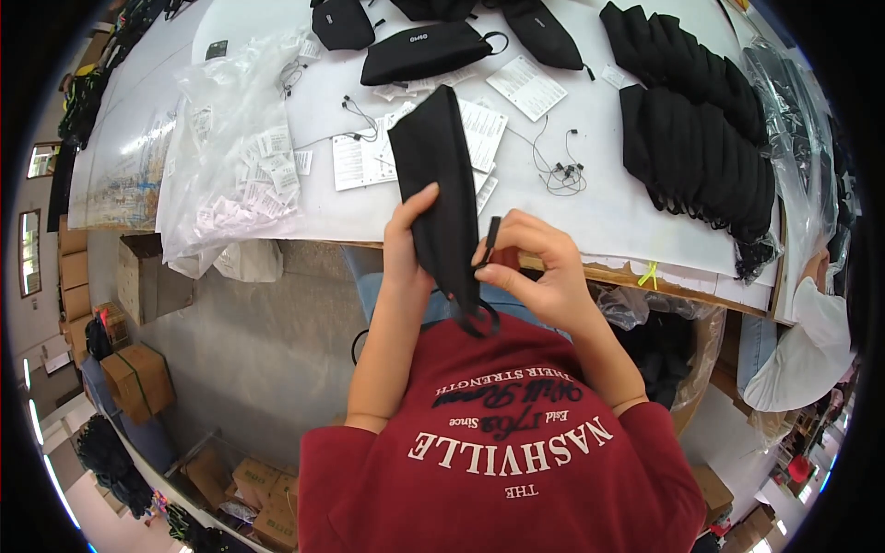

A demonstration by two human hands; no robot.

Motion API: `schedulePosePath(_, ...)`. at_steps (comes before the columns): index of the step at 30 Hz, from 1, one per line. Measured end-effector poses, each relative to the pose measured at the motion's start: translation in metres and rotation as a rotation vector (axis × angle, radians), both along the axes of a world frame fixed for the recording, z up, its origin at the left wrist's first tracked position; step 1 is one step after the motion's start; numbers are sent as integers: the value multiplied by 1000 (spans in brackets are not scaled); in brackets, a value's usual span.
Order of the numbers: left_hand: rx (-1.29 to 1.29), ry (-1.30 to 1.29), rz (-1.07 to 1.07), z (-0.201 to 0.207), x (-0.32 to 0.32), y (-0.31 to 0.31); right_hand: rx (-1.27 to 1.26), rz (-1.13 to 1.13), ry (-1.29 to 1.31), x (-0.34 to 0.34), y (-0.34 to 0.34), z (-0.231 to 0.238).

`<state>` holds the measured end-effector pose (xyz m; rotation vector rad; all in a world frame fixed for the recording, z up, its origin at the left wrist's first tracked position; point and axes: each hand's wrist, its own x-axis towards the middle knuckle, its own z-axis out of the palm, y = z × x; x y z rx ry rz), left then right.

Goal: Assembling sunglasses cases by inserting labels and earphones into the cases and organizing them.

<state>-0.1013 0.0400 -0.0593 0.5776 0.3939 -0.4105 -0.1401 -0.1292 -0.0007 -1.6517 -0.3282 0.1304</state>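
Note:
My left hand is closed around a black fabric pouch, held upright in front of my body at the table's front edge. A loop of black strap hangs from the pouch's lower end. At the pouch's right edge, my right hand pinches a small black pull tab between thumb and fingers. Whether the tab is joined to the pouch's zipper is hidden by the fingers. Beyond the pouch, printed white sheets lie on the white table.
A clear plastic bag with many small white labels covers the table's left part. Several black pouches lie at the back, and rows of them stand at the right. Thin black strings and a white card lie between.

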Motion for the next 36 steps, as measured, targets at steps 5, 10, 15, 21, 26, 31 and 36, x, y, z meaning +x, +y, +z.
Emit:
schedulePosePath(5,-70,39,42,0,5,7,58,99,62,-5,3,-11)
schedulePosePath(10,38,-47,100,-5,3,6,-29,50,-25,-4,-5,-12)
schedulePosePath(15,200,-93,135,20,-4,-3,-476,-247,-412,2,-10,11)
schedulePosePath(21,-110,-11,-40,37,-17,-2,-756,-48,-596,21,-26,22)
schedulePosePath(26,891,-547,58,20,-8,27,-310,-6,-279,28,-43,30)
schedulePosePath(31,683,-716,-41,26,-17,41,-21,35,-62,22,-61,28)
schedulePosePath(36,684,-837,-192,25,-15,30,98,-17,-51,15,-75,11)
